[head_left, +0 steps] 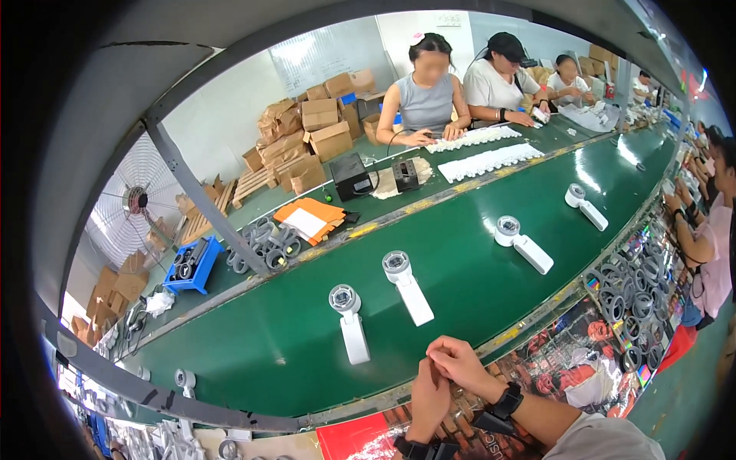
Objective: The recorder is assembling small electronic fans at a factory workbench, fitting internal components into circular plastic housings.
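The white, paddle-shaped device with a round, grey-rimmed head nearest the person's hands lies on the smooth green conveyor belt, its handle slanting toward the near side and ending just short of the fingers. The right hand and the left hand meet by the belt's near edge, the right one's fingers bent inward and drawn narrow against the left, whose fingers are mostly hidden from me; I cannot tell whether either hand grips something small. A black wristband circles the right wrist. Just left of that device lies a matching white device, and farther right along the belt are two more, a third white device and a fourth white device, well apart from each other. Under the forearms spreads a glossy printed poster, with a heap of grey plastic rings to its right. Across the belt, on the far side, I see an orange flat stack beside another pile of grey rings, a blue plastic tray farther left, and a boxy black unit. Beyond it, a co-worker in a grey sleeveless top bends over a lumpy white strip, with brown cardboard cartons stacked behind to the left.
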`<state>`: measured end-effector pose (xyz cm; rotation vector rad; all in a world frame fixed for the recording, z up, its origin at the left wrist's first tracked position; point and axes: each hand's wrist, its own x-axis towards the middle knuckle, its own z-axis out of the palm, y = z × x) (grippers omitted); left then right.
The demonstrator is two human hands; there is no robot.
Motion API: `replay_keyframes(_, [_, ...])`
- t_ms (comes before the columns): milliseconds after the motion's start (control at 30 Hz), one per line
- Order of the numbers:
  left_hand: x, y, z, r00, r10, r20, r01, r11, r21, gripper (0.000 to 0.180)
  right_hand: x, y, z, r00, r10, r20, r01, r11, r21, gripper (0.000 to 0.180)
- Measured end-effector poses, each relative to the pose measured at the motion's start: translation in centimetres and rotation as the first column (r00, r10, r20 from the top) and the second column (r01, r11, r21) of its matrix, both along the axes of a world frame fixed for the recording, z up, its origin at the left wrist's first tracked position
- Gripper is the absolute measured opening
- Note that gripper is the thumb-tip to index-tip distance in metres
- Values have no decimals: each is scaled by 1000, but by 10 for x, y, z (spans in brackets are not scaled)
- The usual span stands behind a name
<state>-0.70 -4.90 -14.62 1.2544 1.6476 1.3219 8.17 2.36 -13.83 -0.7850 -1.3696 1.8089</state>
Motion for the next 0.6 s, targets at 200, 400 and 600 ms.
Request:
replay_keyframes(200, [0,-2,5,993,-37,-112,31,998,-56,29,3,-1,-2,998,-51,-45,50,999,-8,8])
replay_keyframes(400, [-6,-1,-4,1000,-12,-27,13,999,44,28,-3,-5,-3,995,-47,-84,42,997,-62,8])
replay_keyframes(600, [-5,-1,-6,1000,6,-24,-5,998,58,27,-2,-6,3,995,-44,-84,37,996,-81,8])
